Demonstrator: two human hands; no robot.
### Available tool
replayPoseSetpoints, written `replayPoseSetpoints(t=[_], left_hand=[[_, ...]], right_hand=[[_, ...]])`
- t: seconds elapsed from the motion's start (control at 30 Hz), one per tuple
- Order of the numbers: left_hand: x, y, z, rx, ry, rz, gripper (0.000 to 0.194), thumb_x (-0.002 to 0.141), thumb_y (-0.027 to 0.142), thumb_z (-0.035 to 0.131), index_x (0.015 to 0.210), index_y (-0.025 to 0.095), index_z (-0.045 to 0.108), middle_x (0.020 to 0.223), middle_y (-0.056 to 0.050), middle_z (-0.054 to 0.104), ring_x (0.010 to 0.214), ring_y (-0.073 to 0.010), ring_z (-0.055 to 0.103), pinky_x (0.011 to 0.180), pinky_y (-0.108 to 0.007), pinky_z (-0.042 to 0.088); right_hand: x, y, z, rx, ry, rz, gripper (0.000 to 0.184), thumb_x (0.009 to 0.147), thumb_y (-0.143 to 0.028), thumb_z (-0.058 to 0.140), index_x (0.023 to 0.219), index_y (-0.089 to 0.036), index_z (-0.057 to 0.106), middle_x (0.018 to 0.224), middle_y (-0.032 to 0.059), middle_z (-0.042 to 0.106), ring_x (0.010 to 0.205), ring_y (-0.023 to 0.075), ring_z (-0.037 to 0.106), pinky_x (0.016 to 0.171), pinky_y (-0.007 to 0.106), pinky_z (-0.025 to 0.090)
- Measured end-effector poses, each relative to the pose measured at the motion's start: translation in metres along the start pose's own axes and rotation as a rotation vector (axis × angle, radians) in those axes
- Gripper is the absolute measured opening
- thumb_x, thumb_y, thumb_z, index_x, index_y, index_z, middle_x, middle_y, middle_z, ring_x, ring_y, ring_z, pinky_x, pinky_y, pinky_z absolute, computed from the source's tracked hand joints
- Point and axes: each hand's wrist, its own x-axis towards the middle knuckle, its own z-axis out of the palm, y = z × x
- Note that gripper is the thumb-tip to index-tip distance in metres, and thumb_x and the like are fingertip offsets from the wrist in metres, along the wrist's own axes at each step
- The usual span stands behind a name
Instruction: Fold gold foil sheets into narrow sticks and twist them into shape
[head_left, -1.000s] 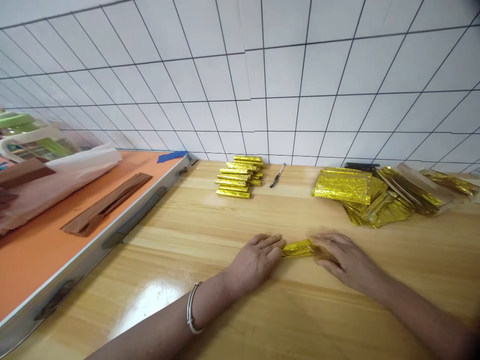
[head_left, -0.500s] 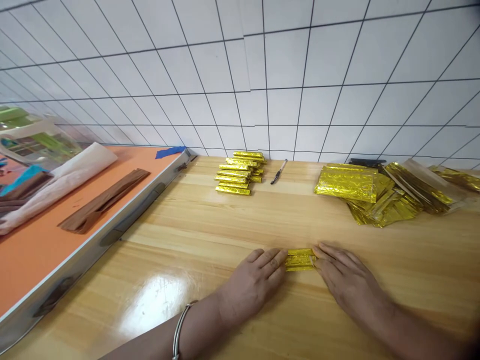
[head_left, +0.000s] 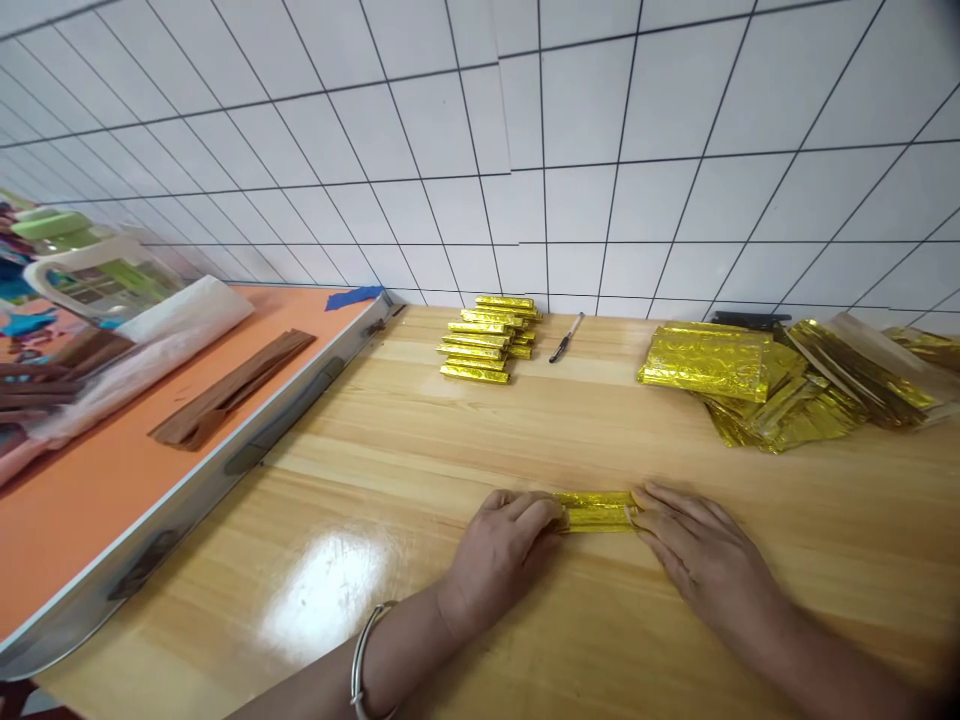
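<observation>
A small gold foil sheet (head_left: 598, 512), folded into a narrow strip, lies flat on the wooden table between my hands. My left hand (head_left: 501, 548) has its fingers curled over the strip's left end, gripping it. At the right end, my right hand (head_left: 703, 560) presses and pinches the foil, its fingers held close together; the thumb is partly hidden. Farther back stand stacked gold foil rolls (head_left: 480, 345). To their right is a loose pile of flat gold foil sheets (head_left: 709, 362).
A pen (head_left: 566, 338) lies beside the rolls, near the tiled wall (head_left: 450, 130). On the left, a raised-edge orange surface (head_left: 90, 530) bears a folded brown paper strip (head_left: 236, 388), a white wrapped bundle (head_left: 180, 325) and a clear container with green parts (head_left: 112, 265).
My left hand has shifted slightly left and its fingers have curled more, exposing more of the foil strip. My right hand stays at its end. The view has turned slightly left.
</observation>
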Motion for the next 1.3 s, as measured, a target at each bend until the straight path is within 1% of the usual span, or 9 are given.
replayPoseSetpoints(t=[0.07,0.17,0.3,0.5,0.67,0.8,0.97,1.13,1.3], left_hand=[[0.002,0.000,-0.001,-0.051,0.026,-0.046,0.013,0.086,0.021,0.053,0.099,0.021,0.053,0.103,-0.004,0.061,0.091,-0.0170,0.057,0.079,-0.030,0.045],[0.003,-0.001,-0.002,-0.098,0.062,-0.056,0.013,0.085,0.021,0.053,0.098,0.021,0.057,0.106,-0.005,0.059,0.093,-0.0169,0.057,0.080,-0.029,0.047],[0.004,-0.001,-0.001,-0.111,0.071,-0.049,0.013,0.088,0.022,0.051,0.094,0.022,0.062,0.105,-0.004,0.059,0.092,-0.0160,0.058,0.081,-0.029,0.047],[0.006,0.005,0.000,-0.119,0.112,-0.109,0.015,0.088,0.019,0.049,0.087,0.020,0.064,0.101,-0.005,0.060,0.087,-0.0158,0.058,0.079,-0.030,0.047],[0.012,0.008,0.003,-0.157,0.183,-0.153,0.017,0.086,0.017,0.049,0.077,0.017,0.064,0.095,-0.005,0.060,0.083,-0.0152,0.058,0.077,-0.029,0.047],[0.018,0.006,0.010,-0.182,0.220,-0.201,0.017,0.081,0.014,0.054,0.066,0.016,0.060,0.089,-0.004,0.058,0.076,-0.0128,0.056,0.069,-0.025,0.047],[0.023,0.004,0.013,-0.168,0.221,-0.223,0.016,0.076,0.012,0.056,0.061,0.016,0.054,0.086,-0.003,0.056,0.073,-0.0123,0.054,0.068,-0.025,0.046],[0.025,0.004,0.009,-0.117,0.199,-0.229,0.019,0.075,0.013,0.057,0.058,0.016,0.047,0.079,-0.002,0.051,0.072,-0.0126,0.051,0.065,-0.025,0.044],[0.025,0.004,0.007,-0.042,0.165,-0.202,0.020,0.076,0.015,0.055,0.060,0.017,0.043,0.074,-0.001,0.048,0.072,-0.0141,0.049,0.064,-0.026,0.042]], right_hand=[[0.001,0.000,-0.001,0.023,0.014,0.016,0.023,0.086,-0.016,0.048,0.103,-0.022,0.063,0.118,0.0049,0.063,0.113,0.0207,0.054,0.092,0.039,0.046],[0.001,0.002,0.000,0.071,0.025,0.038,0.022,0.086,-0.019,0.048,0.101,-0.024,0.063,0.115,0.0036,0.064,0.111,0.0204,0.055,0.090,0.039,0.047],[0.002,0.006,0.001,0.141,-0.006,0.068,0.018,0.088,-0.024,0.048,0.097,-0.025,0.064,0.114,0.0032,0.065,0.110,0.0211,0.056,0.088,0.040,0.047],[0.007,0.007,0.000,0.228,-0.043,0.135,0.018,0.089,-0.025,0.045,0.095,-0.025,0.062,0.112,0.0042,0.065,0.104,0.0213,0.056,0.085,0.040,0.047],[0.015,0.009,0.003,0.268,-0.025,0.170,0.017,0.086,-0.024,0.047,0.082,-0.023,0.063,0.101,0.0045,0.066,0.093,0.0215,0.058,0.078,0.039,0.046],[0.021,0.011,0.005,0.282,-0.012,0.185,0.015,0.083,-0.023,0.050,0.074,-0.023,0.062,0.087,0.0043,0.064,0.081,0.0203,0.057,0.070,0.035,0.045],[0.026,0.012,0.005,0.254,-0.056,0.205,0.015,0.080,-0.022,0.051,0.067,-0.022,0.059,0.075,0.0032,0.060,0.075,0.0194,0.053,0.066,0.033,0.042],[0.027,0.013,0.006,0.222,-0.070,0.216,0.015,0.077,-0.023,0.053,0.062,-0.022,0.056,0.070,0.0026,0.056,0.073,0.0192,0.050,0.066,0.032,0.039],[0.028,0.013,0.006,0.173,-0.105,0.244,0.016,0.077,-0.025,0.054,0.062,-0.021,0.054,0.071,0.0033,0.055,0.074,0.0199,0.048,0.066,0.032,0.038]])
